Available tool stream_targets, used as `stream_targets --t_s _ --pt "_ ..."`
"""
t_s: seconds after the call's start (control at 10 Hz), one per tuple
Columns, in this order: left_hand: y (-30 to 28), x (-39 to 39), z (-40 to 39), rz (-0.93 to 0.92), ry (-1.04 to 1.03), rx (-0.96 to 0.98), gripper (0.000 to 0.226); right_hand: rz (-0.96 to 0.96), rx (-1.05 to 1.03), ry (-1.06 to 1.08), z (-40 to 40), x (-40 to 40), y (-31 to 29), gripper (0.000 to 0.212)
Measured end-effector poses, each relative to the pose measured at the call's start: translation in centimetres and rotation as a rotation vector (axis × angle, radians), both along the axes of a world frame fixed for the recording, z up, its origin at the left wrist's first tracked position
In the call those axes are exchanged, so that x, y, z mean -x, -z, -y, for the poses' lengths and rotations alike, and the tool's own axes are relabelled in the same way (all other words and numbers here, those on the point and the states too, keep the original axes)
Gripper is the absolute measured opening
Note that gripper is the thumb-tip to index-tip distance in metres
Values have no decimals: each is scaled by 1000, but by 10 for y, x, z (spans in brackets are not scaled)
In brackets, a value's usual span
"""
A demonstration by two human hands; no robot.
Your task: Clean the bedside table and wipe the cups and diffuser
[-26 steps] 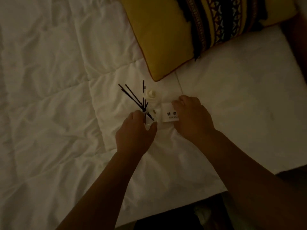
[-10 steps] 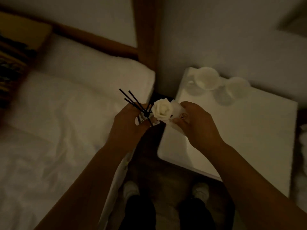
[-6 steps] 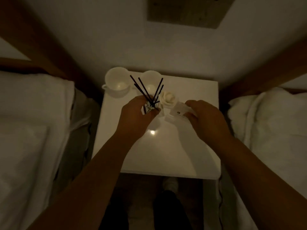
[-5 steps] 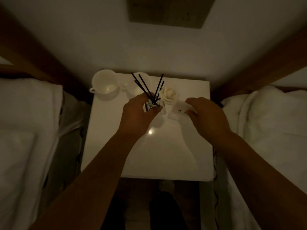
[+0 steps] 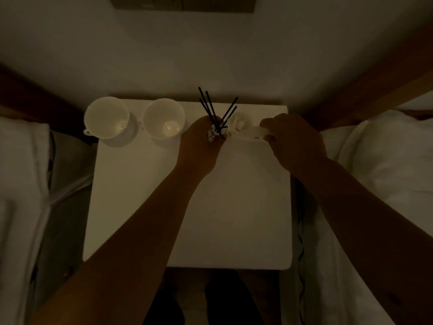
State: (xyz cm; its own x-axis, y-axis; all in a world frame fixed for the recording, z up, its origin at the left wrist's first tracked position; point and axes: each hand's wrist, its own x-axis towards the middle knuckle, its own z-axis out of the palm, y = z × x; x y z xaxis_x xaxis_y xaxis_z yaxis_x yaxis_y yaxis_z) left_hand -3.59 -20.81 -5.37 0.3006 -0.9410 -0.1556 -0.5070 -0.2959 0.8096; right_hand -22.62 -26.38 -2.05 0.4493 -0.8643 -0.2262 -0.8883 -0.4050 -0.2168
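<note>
A white bedside table stands between two beds. Two white cups sit side by side at its back left. My left hand grips the reed diffuser, whose black sticks fan upward over the back of the table. Just right of it is a white rose. My right hand pinches a small white card beside the rose. The diffuser bottle is mostly hidden by my fingers.
White bedding lies on the left bed and the right bed. A wooden panel is on the wall behind the table. My legs show below the table's front edge.
I turned from the bed to the table, carrying the diffuser, rose and card. Both hands have since moved toward the table's back right.
</note>
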Motion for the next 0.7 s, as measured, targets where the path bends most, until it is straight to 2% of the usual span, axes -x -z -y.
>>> stream_targets --t_s 0.3,0.4,0.5,0.7 --pt "25 2 3 -22 -79 1 24 17 -9 -36 10 -2 13 31" --pt "27 0 4 -89 -88 15 24 70 -25 -50 9 -5 14 31" --pt "24 3 4 -107 -102 34 28 106 -26 -65 7 -7 16 33" --pt "22 3 -5 -103 -143 -3 51 109 11 -44 4 -9 20 35"
